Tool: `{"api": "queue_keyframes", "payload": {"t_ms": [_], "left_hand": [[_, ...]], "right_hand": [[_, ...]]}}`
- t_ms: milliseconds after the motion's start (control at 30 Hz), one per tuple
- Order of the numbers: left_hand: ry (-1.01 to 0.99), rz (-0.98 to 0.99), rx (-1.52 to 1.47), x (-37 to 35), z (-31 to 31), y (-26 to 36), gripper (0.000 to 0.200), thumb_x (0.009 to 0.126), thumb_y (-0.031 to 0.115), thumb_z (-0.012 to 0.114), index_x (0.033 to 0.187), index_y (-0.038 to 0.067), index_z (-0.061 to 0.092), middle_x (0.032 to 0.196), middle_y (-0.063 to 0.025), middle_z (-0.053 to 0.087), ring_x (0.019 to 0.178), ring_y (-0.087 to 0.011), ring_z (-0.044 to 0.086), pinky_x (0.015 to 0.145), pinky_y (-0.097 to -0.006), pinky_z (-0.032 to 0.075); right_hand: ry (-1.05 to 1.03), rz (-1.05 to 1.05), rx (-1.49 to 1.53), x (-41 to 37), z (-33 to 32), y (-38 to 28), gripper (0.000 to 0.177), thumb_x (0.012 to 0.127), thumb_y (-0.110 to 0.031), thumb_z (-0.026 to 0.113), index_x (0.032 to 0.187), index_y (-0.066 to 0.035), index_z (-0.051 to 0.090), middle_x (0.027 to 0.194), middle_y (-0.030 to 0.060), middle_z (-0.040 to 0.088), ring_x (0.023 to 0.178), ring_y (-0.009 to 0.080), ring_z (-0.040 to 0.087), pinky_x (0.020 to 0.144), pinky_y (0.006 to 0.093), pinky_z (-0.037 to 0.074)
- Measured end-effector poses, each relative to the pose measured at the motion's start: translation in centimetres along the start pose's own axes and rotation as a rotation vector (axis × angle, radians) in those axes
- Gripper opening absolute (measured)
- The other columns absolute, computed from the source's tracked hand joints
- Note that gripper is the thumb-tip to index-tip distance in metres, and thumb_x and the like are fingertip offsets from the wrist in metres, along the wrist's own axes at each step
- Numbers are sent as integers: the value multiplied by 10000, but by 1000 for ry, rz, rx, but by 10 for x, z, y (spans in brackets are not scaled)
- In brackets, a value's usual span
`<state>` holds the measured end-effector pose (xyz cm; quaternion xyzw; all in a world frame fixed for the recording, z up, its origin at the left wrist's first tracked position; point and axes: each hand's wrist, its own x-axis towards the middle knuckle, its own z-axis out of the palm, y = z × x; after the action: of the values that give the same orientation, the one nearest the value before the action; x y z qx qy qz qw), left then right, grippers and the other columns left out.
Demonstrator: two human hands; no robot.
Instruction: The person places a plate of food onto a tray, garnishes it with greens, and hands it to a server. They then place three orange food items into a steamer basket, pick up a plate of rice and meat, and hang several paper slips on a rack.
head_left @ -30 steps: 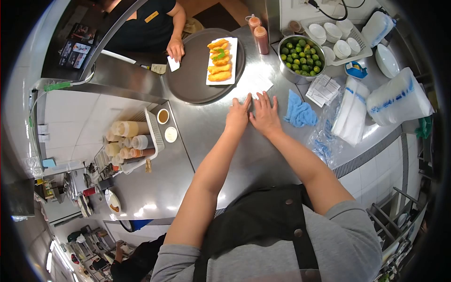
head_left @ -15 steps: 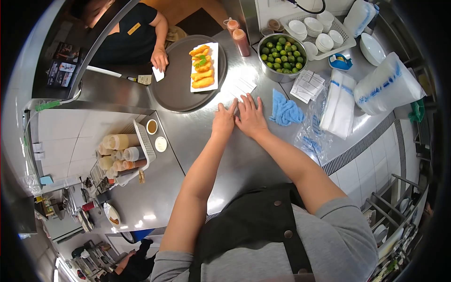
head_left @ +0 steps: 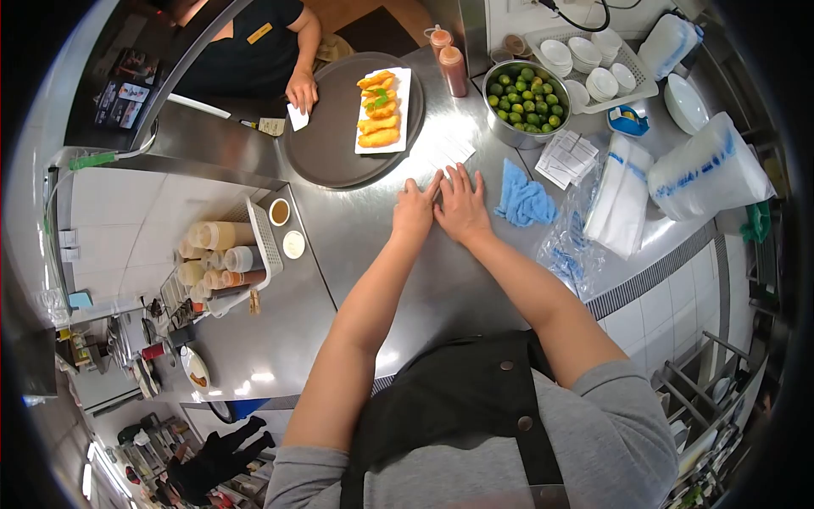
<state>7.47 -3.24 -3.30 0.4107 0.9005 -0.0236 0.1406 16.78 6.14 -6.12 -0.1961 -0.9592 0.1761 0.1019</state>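
Both my hands rest on the steel counter, close beside each other. My left hand holds nothing that I can see; one finger reaches toward the paper and the others look partly bent. Fingers spread, my right hand lies flat just to its right. Beyond the fingertips is a white paper slip, partly washed out by glare. A crumpled blue cloth lies right of my right hand. Ahead on a round brown tray, a white rectangular plate carries golden fried rolls with a green garnish.
A co-worker's hand holds a white paper at the tray. Around are a pot of green limes, sauce bottles, a basket of white bowls, plastic bags, printed slips, a bottle basket and two sauce cups.
The view has shifted slightly, so the counter items appear a little farther right. My hands stay at the same spot by the paper slip. A person in the background looks more upright.
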Motion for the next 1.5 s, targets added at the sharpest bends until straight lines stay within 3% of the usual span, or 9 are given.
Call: {"api": "queue_keyframes", "payload": {"t_ms": [133, 333, 633, 767, 900, 967, 1067, 1300, 1500], "left_hand": [[-1, 77, -186, 19, -3, -8, 741, 937, 167, 578, 1558, 378, 234, 1131, -208, 502, 943, -395, 662, 751, -453, 585], [-80, -95, -212, 41, -6, 18, 721, 922, 124, 540, 1565, 236, 233, 1162, -306, 509, 857, -444, 680, 742, -466, 576], [32, 39, -109, 44, 40, 0, 645, 980, 231, 492, 1564, 158, 230, 1133, -240, 502, 920, -398, 673, 766, -457, 576], [-68, -19, -225, 31, -7, 13, 537, 916, 102, 530, 1433, 22, 407, 1434, -301, 394, 911, -417, 649, 790, -471, 583], [145, 79, -116, 46, 66, -8, 590, 963, 185, 494, 1527, 198, 323, 1229, -249, 459, 898, -403, 653, 764, -471, 573], [120, 50, -127, 38, 53, -4, 605, 980, 212, 480, 1552, 234, 287, 1144, -228, 484, 887, -396, 658, 753, -467, 571], [-12, 12, -205, 18, -4, 9, 601, 966, 179, 483, 1540, 164, 306, 1142, -224, 492, 886, -396, 649, 757, -471, 563], [454, 175, -477, -47, 41, -19, 587, 835, 17, 595, 1410, 67, 485, 1001, -185, 517, 928, -369, 561, 832, -470, 461], [424, 78, -402, -189, 71, -36, 614, 801, 39, 633, 1401, 85, 511, 948, -129, 501, 909, -312, 517, 833, -432, 432]], "right_hand": [[-34, -11, 30, 6, -7, -1, 595, 876, -333, 645, 1352, -36, 445, 1404, 135, 446, 1459, 318, 274, 1172, 622, 152], [-37, -9, 12, 5, -6, 1, 539, 876, -327, 645, 1302, -44, 475, 1356, 112, 469, 1463, 298, 270, 1177, 629, 146], [-30, -9, -8, 3, 1, 1, 561, 863, -335, 654, 1309, -52, 464, 1365, 114, 468, 1456, 300, 284, 1172, 635, 147], [-11, -2, 7, 4, 0, -1, 555, 862, -339, 654, 1300, -59, 461, 1376, 115, 462, 1460, 298, 274, 1174, 632, 142], [-7, -19, -25, 3, 2, 0, 557, 867, -336, 649, 1305, -54, 452, 1368, 120, 460, 1455, 308, 280, 1165, 643, 143], [-25, -13, -38, 3, 0, -2, 578, 857, -339, 665, 1312, -56, 447, 1381, 116, 453, 1455, 304, 279, 1166, 640, 143], [-51, -1, -33, 3, 0, -2, 645, 839, -380, 684, 1340, -56, 438, 1397, 103, 443, 1461, 298, 267, 1174, 632, 140], [20, -12, -31, 2, 2, -1, 586, 873, -397, 628, 1308, -34, 475, 1384, 104, 459, 1444, 287, 296, 1178, 610, 157], [42, -18, -32, -1, -1, -4, 546, 882, -360, 630, 1290, -32, 475, 1373, 121, 455, 1434, 289, 311, 1179, 601, 166]]}}
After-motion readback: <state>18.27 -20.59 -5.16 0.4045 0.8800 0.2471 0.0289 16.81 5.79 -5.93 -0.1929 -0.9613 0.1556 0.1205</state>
